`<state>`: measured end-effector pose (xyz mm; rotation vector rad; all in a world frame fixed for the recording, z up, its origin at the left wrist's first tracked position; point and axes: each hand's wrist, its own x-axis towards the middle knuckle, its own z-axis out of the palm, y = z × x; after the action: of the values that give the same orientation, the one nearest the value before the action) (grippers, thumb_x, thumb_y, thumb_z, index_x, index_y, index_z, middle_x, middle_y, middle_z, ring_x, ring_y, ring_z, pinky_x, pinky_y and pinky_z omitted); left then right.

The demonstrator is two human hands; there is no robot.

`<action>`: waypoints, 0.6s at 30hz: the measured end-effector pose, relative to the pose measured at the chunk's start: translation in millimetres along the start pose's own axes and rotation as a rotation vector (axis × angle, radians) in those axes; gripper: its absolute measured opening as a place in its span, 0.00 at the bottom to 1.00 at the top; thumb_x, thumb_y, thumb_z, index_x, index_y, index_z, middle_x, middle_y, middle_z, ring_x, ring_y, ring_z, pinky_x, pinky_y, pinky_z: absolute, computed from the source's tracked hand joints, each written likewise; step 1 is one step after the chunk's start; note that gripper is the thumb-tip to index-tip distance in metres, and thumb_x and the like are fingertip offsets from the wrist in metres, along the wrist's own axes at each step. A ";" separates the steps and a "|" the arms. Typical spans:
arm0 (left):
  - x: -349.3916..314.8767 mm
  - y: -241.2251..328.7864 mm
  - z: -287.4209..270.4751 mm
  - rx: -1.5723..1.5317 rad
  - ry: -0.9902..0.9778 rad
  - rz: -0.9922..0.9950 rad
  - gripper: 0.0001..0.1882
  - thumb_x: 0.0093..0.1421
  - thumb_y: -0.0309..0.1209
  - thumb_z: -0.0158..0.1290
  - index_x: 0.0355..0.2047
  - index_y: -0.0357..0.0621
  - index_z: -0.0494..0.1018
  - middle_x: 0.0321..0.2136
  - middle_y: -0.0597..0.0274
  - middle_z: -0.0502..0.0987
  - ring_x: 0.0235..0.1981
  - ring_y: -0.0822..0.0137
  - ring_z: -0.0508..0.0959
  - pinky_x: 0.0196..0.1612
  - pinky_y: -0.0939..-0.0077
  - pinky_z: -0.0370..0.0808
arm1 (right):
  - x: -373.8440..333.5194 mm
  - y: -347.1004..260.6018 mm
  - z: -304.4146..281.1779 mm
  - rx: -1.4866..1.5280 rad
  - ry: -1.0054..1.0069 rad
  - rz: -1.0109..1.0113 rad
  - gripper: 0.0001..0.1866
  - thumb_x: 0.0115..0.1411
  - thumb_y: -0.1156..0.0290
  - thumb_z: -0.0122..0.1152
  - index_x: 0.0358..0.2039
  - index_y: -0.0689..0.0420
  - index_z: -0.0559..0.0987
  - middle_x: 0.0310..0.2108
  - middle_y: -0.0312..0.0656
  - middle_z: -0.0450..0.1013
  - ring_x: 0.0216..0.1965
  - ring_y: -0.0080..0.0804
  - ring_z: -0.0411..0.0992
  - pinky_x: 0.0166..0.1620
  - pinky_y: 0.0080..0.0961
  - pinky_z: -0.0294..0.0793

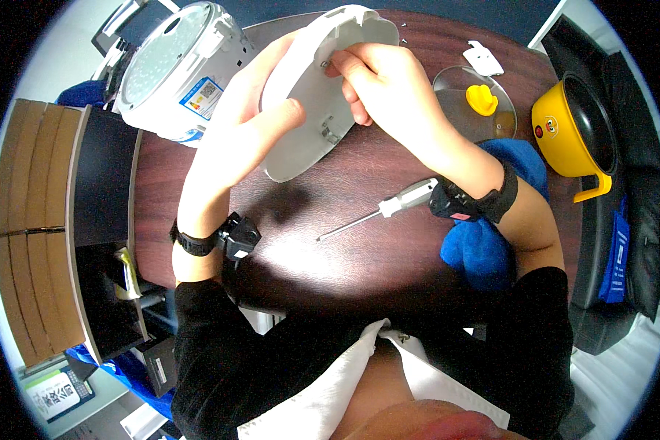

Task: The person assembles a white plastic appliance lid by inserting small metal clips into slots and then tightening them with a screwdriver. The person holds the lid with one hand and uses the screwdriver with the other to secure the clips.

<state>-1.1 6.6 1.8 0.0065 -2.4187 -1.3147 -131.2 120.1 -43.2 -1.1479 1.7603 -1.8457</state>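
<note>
A white curved plastic cover (301,139), hollow side toward me, is held up over the table. My left hand (253,121) grips it by its left edge, thumb on the inner face. Inside the upper part of the cover, the fingertips of my right hand (381,77) pinch together at a small metal fitting; what they hold, if anything, is hidden. A metal bracket (330,132) sits lower on the inner face. Below my right wrist lies a screwdriver (411,199) with a pale handle, its tip toward the lower left.
A white rice cooker (198,66) stands at the far left. Right of the cover are a glass lid (451,103) with a yellow knob, a white plastic piece (482,59) and tiny screws (404,42). A blue cloth (484,253) lies under my right forearm, a yellow pot (557,128) beyond.
</note>
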 end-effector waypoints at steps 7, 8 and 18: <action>3.2 6.6 2.1 -0.019 0.033 0.021 0.31 0.44 0.24 0.44 0.53 0.37 0.59 0.44 0.52 0.68 0.48 0.65 0.66 0.53 0.74 0.60 | 0.4 8.8 -3.8 -0.194 0.000 -0.109 0.10 0.60 0.68 0.50 0.30 0.61 0.75 0.14 0.36 0.66 0.14 0.18 0.64 0.18 0.17 0.64; 2.3 7.3 -0.5 0.031 0.022 0.037 0.31 0.44 0.24 0.43 0.53 0.37 0.59 0.44 0.53 0.68 0.48 0.65 0.66 0.53 0.74 0.60 | 0.7 8.3 -3.7 -0.273 0.016 -0.185 0.09 0.59 0.69 0.51 0.30 0.61 0.75 0.15 0.39 0.67 0.14 0.21 0.66 0.18 0.18 0.65; 1.3 7.1 3.5 0.072 0.049 0.029 0.27 0.47 0.27 0.46 0.51 0.35 0.60 0.44 0.55 0.69 0.47 0.66 0.67 0.53 0.75 0.60 | -3.8 9.7 -3.8 -0.655 0.110 -0.545 0.04 0.54 0.72 0.53 0.29 0.59 0.71 0.24 0.49 0.71 0.25 0.47 0.72 0.26 0.36 0.71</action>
<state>-2.2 13.1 6.4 0.0226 -2.4147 -1.2002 -134.4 123.7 -53.2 -1.9595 2.3900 -1.6393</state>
